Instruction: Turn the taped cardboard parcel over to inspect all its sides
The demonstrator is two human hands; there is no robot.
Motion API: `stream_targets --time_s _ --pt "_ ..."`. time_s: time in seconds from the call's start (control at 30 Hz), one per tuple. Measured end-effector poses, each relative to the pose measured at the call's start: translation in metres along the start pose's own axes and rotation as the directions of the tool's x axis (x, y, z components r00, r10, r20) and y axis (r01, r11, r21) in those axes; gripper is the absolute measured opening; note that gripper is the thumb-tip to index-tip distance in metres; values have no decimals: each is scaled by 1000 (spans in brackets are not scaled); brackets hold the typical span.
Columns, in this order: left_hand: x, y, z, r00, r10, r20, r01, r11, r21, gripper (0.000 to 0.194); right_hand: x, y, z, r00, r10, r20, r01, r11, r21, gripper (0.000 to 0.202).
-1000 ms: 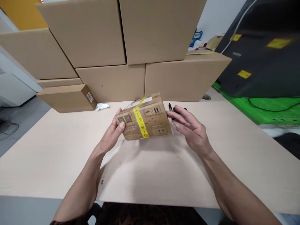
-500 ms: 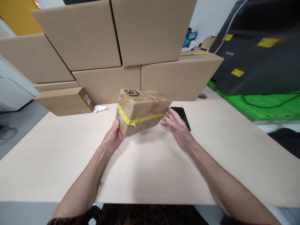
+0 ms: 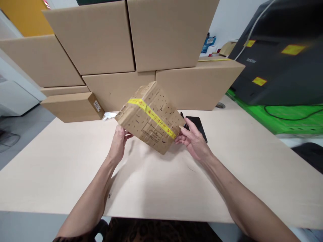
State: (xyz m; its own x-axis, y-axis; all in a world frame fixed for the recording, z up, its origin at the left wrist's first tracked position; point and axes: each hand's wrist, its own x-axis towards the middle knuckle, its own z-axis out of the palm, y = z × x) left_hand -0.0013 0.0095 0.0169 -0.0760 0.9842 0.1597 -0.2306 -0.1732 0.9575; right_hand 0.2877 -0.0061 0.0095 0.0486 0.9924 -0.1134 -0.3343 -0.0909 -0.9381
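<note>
- Taped cardboard parcel (image 3: 149,123): held tilted above the table (image 3: 161,188), turning its printed side into view.
- Left hand (image 3: 118,143): grasping its left corner.
- Right hand (image 3: 193,140): gripping the opposite end, likely to steady it.

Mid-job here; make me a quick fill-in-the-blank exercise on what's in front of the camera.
1. The tape across the held carton is mainly ____ in colour.
2. The flat black object lies nearer the right hand than the ____ one.
3. Pale lettering on the dark panel reads "____".
4. A bright ____ surface shows below that panel.

Missing words: yellow; left; brother; green.
</note>
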Motion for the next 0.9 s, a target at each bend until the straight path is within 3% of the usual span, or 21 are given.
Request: stream_targets --time_s 0.1,0.2,0.33,0.47,0.53,0.63,0.73,0.9 --pt "-1 -1 2 998 40 -41 -41 999 -32 59 -8 -1 6 995 43 90 -40 999 -36 102" --pt "-2 -2 5 998 -39 -45 36 998 -60 57 -15 0 11 980 63 188 -56 998 -42 81" --pt "-6 -5 11 994 -113 14 113 993 -34 59 -17 4 15 977 57 207 -49 998 -46 72" --pt "-11 -12 14 986 -120 119 119 993 13 57 -13 10 13 963 132 237 -86 977 -194 69" --pt "-12 -17 13 984 -100 149 93 994 49 54 -11 14 11 973 124 194 -67 959 -276 72" --pt "-17 -26 12 971 -94 220 71 991 111 54 -9 20 10 999 -46 23 51 951 -305 87" --pt "-25 -35 17 915 -88 393 10 980 197 55 -9 28 11 967 -246 -66 218 932 -291 119" --pt "-39 -41 30 732 -65 678 -199 931 305 63 -11 41 11 903 -430 -6 380 804 -458 139"
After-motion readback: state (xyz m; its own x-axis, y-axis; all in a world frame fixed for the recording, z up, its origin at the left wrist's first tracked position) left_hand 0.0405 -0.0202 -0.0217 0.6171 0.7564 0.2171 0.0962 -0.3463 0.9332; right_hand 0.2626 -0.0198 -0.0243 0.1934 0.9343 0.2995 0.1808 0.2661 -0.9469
